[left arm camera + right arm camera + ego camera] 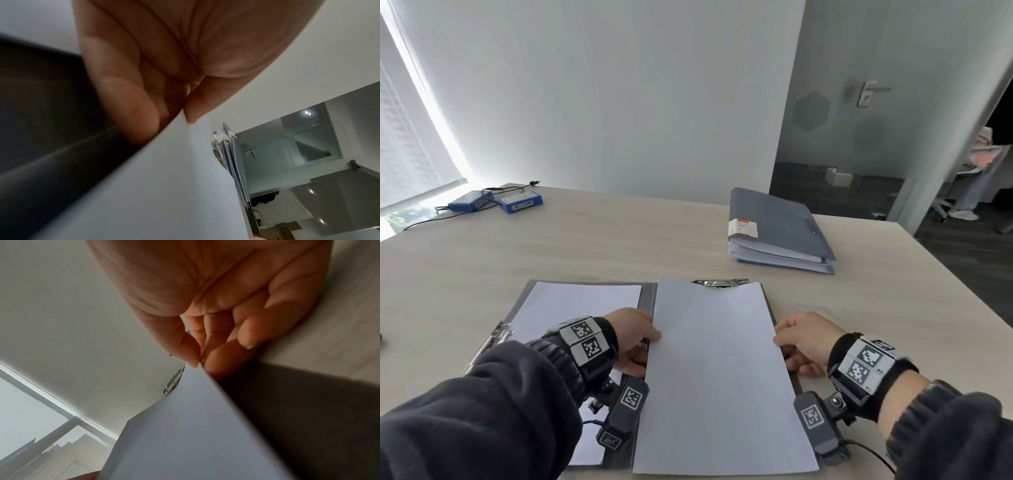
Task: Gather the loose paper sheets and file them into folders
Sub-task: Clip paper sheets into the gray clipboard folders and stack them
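The room was a plain office with a white wall and a glass door behind, and the work lay on a pale wooden table [619, 246]. On its near part an open dark folder [647, 298] was spread flat, with one white sheet [571, 308] already lying on its left half. A metal clip [720, 283] sat at the far edge of the right half. Far to the right a thick grey binder [780, 226] rested closed, and at the far left two blue devices [496, 200] lay with their cables.

The person held a white paper sheet [719, 373] over the right half of the folder. The left hand [635, 337] pinched its left edge, thumb on top and fingers below, as the left wrist view showed clearly. The right hand [804, 339] pinched the right edge in the same way. The far edge of the sheet reached the clip, and there it curved up a little.

The step in hand seemed to be to seat this sheet under the clip. To do it well, I think both pinches should stay light and level, so the paper does not bend. The far edge should go square to the clip. One hand would probably need to let go and open the clip first; otherwise the edge may crumple against it.
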Action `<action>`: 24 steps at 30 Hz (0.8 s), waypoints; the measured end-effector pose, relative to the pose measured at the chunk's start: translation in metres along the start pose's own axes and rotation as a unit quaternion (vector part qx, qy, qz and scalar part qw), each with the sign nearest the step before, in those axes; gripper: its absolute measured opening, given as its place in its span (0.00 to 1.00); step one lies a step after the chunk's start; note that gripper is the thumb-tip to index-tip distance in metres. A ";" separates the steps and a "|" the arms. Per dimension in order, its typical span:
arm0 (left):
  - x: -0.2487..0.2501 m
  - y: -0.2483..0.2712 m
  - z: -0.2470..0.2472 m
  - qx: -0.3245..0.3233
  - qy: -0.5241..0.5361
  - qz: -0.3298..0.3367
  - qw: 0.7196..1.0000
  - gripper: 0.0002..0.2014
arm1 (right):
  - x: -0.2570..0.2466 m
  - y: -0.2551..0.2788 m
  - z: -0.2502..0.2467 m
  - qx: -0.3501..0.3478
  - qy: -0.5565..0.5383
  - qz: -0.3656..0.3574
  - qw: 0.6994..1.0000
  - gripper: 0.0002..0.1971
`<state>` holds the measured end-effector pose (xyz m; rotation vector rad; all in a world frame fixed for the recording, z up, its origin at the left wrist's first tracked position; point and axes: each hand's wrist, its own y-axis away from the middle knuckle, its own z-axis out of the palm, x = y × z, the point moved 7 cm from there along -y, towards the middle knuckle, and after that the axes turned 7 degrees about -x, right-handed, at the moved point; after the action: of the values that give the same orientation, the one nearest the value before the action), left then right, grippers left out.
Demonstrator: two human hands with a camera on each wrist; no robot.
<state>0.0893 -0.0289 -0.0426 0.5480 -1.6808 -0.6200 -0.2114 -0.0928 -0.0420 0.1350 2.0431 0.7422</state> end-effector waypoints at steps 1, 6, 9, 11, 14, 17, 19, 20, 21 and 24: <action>0.001 0.000 0.000 0.001 0.001 -0.001 1.000 0.13 | 0.000 -0.001 0.000 0.001 -0.001 -0.001 1.000 0.05; 0.009 0.000 -0.003 0.022 -0.004 0.027 0.999 0.10 | -0.006 -0.005 -0.002 0.007 0.005 -0.015 1.000 0.15; 0.015 0.001 -0.008 0.043 -0.028 0.048 0.998 0.14 | -0.008 -0.008 -0.004 0.009 0.025 -0.018 0.999 0.19; 0.018 0.003 -0.008 0.047 -0.056 0.050 0.996 0.14 | -0.008 -0.010 -0.004 0.009 0.037 -0.018 0.999 0.20; 0.022 0.003 -0.004 0.053 -0.094 0.042 0.993 0.11 | -0.010 -0.013 -0.006 0.006 0.053 -0.018 0.998 0.19; 0.024 0.003 -0.002 0.070 -0.128 0.032 0.989 0.09 | -0.012 -0.013 -0.007 0.004 0.069 -0.017 0.997 0.17; 0.026 0.003 -0.003 0.074 -0.147 0.027 0.986 0.08 | -0.013 -0.013 -0.007 0.003 0.072 -0.017 0.997 0.16; 0.027 0.003 -0.004 0.073 -0.153 0.024 0.985 0.09 | -0.013 -0.013 -0.006 0.003 0.072 -0.017 0.997 0.16; 0.027 0.003 -0.004 0.069 -0.159 0.018 0.985 0.10 | -0.013 -0.013 -0.006 0.003 0.069 -0.017 0.997 0.15; 0.028 0.003 -0.006 0.054 -0.196 0.006 0.979 0.14 | -0.013 -0.015 -0.006 0.005 0.059 -0.017 0.998 0.13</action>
<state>0.0901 -0.0456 -0.0190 0.5161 -2.0978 -0.6610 -0.2061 -0.1125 -0.0389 0.0628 2.1559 0.7333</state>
